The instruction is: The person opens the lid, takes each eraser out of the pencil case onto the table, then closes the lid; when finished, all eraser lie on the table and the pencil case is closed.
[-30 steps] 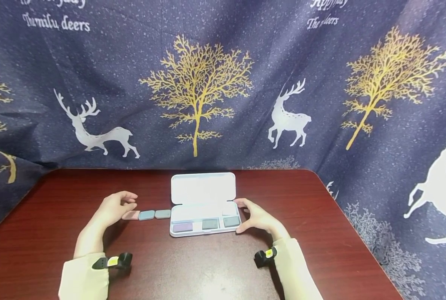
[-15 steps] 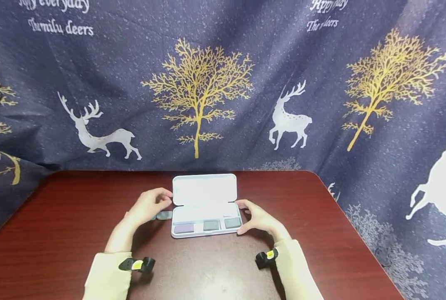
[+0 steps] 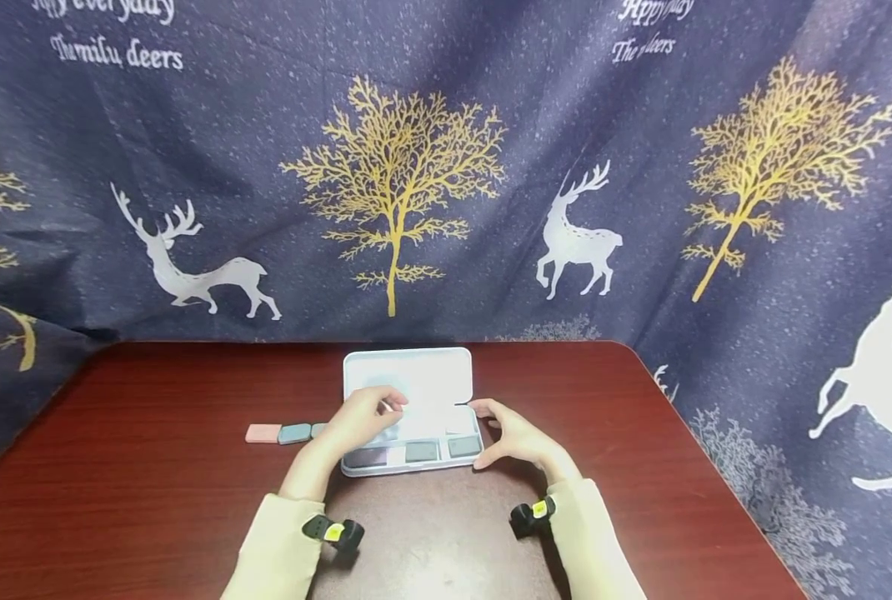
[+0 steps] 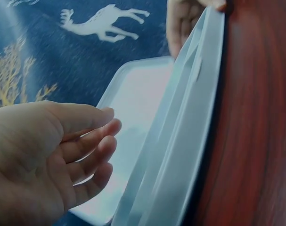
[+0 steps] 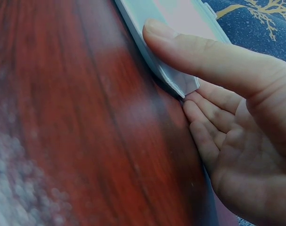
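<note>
An open, hinged pale blue case (image 3: pixel 434 375) lies on the table, its lid tipped back. My right hand (image 3: pixel 517 437) holds the case's right end, thumb on the near edge, other fingers around the far side, as the right wrist view shows of the case (image 5: pixel 175 80). My left hand (image 3: pixel 356 423) is over the left part of the case with fingers bent loosely; in the left wrist view nothing shows between its fingertips. Inside the front compartments sit a dark purple block (image 3: pixel 366 457) and grey-green blocks (image 3: pixel 421 451). The left hand partly covers the tray.
Left of the case, a pink block (image 3: pixel 263 433) and a blue block (image 3: pixel 294 433) lie in a row with a greenish block (image 3: pixel 318 430), mostly behind the left hand. The reddish-brown table (image 3: pixel 161 467) ends at a dark blue printed cloth (image 3: pixel 446 250).
My left hand has travelled right, from the pink block across the row to above the case. The right hand stays at the case's right end, and the blocks have not visibly moved.
</note>
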